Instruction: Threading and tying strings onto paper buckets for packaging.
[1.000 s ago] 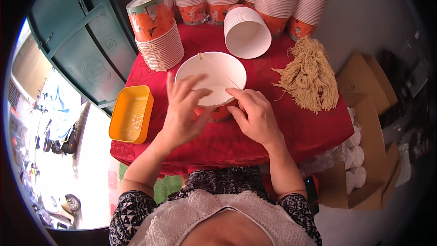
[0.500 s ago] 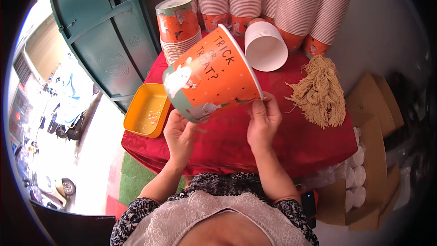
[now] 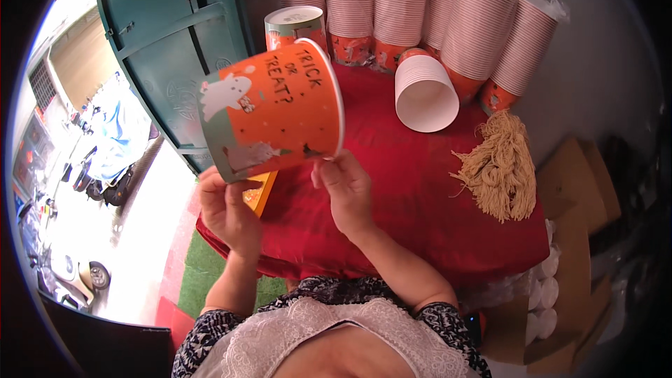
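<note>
An orange paper bucket (image 3: 269, 115) with a white ghost, dark lettering and a green base band is held tilted in the air over the table's left part. Its white rim faces right, its base left. My left hand (image 3: 229, 213) pinches the lower edge of the base. The fingers of my right hand (image 3: 344, 189) grip the rim's lower corner. Behind the bucket, a yellow tray (image 3: 263, 196) shows only in part. Upside-down buckets (image 3: 296, 24) of the same kind stand beyond, partly covered by the held one.
A red cloth (image 3: 399, 203) covers the table. Nested buckets (image 3: 427, 94) lie with the white opening toward me. Tall plastic-wrapped stacks (image 3: 483, 28) line the back. A bundle of beige strings (image 3: 497, 168) lies at right, cardboard boxes (image 3: 567, 238) below it. A green metal door (image 3: 164, 49) stands left.
Both hands have carried the bucket to the left, and it has turned so its side faces me more squarely. The bucket now covers most of the yellow tray. The view has shifted slightly.
</note>
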Demonstrator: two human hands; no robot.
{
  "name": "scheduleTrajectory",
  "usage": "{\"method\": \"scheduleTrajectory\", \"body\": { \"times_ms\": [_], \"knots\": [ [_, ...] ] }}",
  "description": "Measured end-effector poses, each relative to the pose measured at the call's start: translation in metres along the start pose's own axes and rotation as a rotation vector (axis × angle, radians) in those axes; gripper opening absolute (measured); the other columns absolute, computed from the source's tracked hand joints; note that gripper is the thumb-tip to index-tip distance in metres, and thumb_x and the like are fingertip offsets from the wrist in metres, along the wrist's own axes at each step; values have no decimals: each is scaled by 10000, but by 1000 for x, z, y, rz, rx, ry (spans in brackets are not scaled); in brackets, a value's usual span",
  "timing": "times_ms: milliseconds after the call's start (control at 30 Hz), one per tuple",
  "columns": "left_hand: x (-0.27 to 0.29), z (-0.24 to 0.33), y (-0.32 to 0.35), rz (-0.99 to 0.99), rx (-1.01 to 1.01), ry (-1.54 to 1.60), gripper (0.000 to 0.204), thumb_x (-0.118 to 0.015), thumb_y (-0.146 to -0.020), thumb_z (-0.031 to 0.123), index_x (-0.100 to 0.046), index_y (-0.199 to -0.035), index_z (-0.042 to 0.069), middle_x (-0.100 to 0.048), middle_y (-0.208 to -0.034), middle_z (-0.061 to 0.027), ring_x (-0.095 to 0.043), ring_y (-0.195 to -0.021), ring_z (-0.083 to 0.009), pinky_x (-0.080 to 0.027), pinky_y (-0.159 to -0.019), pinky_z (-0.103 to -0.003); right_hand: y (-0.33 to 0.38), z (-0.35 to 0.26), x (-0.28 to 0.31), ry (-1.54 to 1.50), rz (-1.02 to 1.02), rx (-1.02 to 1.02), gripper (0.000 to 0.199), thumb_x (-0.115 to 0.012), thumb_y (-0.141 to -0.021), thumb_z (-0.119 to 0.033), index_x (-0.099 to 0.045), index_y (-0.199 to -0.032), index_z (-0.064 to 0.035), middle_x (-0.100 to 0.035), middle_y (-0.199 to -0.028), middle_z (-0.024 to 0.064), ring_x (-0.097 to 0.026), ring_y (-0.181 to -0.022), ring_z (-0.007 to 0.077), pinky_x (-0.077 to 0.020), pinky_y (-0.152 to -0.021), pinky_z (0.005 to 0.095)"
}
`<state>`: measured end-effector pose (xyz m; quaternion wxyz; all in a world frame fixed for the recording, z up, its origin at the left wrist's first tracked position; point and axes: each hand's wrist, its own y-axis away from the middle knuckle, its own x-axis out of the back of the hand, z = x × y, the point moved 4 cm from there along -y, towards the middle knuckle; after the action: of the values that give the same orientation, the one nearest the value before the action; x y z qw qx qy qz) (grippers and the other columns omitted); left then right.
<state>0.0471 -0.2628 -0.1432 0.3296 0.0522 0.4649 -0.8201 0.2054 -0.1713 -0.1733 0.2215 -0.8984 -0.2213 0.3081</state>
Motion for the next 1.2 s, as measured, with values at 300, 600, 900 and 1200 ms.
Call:
{"method": "scheduleTrajectory", "body": {
  "times_ms": [300, 600, 900, 1200],
  "knots": [
    [42, 8, -165, -312, -520, -733, 139, -666, -842, -68, -567, -919, -8, -558, -935, -77, -566, -783, -119, -477, -669, -222, -18, -25, 82, 808, 170, 121, 545, -579, -891, 30, -380, -1398, 5, -469, -1288, 174, -556, -794, 127, -498, -629, 232],
    [-8, -54, -290, -413, -301, -566, 84, -654, -918, 61, -612, -979, 22, -622, -798, -20, -574, -665, -60, -495, -586, -220, -13, -11, 110, 1028, 153, 165, 372, -559, -903, 27, -500, -1270, 33, -533, -1185, 166, -528, -708, 120, -487, -612, 242],
    [-9, -42, -324, -403, -346, -533, 84, -617, -956, 105, -660, -961, 32, -649, -799, -8, -562, -683, -59, -481, -612, -205, -12, -10, 111, 1024, 197, 58, 313, -557, -909, -4, -561, -1218, 48, -584, -1127, 142, -547, -718, 105, -490, -655, 242],
    [-30, -59, -320, -313, -501, -591, 107, -637, -935, 114, -649, -957, 10, -606, -840, -23, -578, -701, -91, -489, -642, -229, -9, -4, 105, 1040, 140, 10, 274, -571, -903, -9, -594, -1171, 40, -604, -1093, 124, -583, -745, 125, -506, -689, 263]
  ]
}}
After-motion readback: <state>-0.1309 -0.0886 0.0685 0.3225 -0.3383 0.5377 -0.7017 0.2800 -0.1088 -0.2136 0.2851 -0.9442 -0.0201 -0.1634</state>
